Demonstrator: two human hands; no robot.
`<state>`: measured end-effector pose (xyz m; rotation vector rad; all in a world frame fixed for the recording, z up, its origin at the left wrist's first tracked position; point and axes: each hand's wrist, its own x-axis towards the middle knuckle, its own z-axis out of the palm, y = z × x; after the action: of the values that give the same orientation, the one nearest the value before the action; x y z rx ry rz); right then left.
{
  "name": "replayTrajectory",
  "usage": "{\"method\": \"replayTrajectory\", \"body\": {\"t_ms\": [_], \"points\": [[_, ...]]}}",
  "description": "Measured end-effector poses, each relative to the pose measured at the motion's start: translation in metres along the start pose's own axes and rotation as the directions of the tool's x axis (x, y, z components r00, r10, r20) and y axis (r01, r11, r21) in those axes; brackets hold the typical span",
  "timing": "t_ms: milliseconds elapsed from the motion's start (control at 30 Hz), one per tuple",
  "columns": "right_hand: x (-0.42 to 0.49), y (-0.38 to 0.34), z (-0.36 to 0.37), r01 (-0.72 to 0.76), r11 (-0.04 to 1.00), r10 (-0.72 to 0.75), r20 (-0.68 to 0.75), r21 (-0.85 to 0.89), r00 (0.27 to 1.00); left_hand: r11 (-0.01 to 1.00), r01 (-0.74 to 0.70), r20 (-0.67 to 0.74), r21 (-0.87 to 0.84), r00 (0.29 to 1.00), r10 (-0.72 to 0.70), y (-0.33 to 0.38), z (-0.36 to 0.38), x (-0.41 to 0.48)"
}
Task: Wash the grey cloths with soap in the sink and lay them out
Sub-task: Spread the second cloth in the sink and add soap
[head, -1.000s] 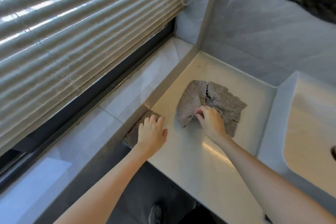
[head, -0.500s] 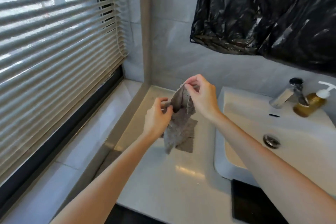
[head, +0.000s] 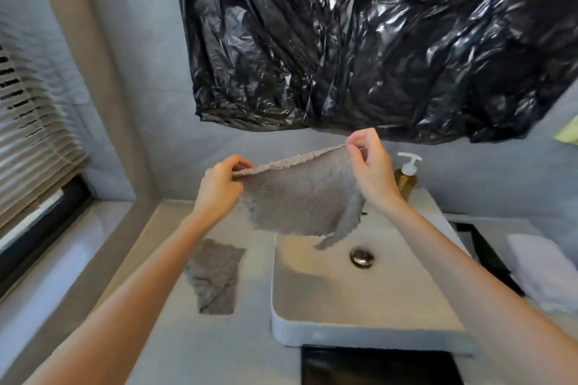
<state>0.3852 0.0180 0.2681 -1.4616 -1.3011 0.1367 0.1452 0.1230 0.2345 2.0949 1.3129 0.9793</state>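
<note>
I hold a grey cloth (head: pixel 300 197) spread out in the air above the left part of the white sink (head: pixel 359 319). My left hand (head: pixel 219 187) pinches its top left corner and my right hand (head: pixel 369 166) pinches its top right corner. One lower corner hangs down toward the drain (head: pixel 362 257). A second grey cloth (head: pixel 215 275) lies crumpled on the counter just left of the sink. A soap pump bottle (head: pixel 405 176) with amber liquid stands behind the sink, partly hidden by my right hand.
A black plastic sheet (head: pixel 375 40) covers the wall above the sink. Window blinds (head: pixel 28 141) and a sill are at the left. A white folded towel (head: pixel 544 272) lies on the right counter beside a dark opening (head: pixel 488 253).
Both hands lifted one grey cloth off the counter, carried it right over the sink and stretched it flat between them. My view swung from the window corner to the sink.
</note>
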Motion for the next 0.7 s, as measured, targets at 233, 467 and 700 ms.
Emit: {"method": "replayTrajectory", "body": {"t_ms": [233,467,700], "points": [[-0.006,0.072,-0.107,-0.133,0.98,0.166,0.242,-0.146,0.956,0.991,-0.131,0.204,-0.004,0.971,0.129,0.056,0.092,0.031],[-0.003,0.147,-0.159,-0.025,0.909,0.233,0.458,-0.415,0.858,0.989,-0.141,0.172,0.034,0.976,0.134,0.084,0.168,0.031],[-0.016,0.18,-0.179,-0.01,0.932,0.145,0.347,-0.362,0.927,0.988,-0.147,0.116,-0.038,0.982,0.15,0.08,0.201,0.017]]}}
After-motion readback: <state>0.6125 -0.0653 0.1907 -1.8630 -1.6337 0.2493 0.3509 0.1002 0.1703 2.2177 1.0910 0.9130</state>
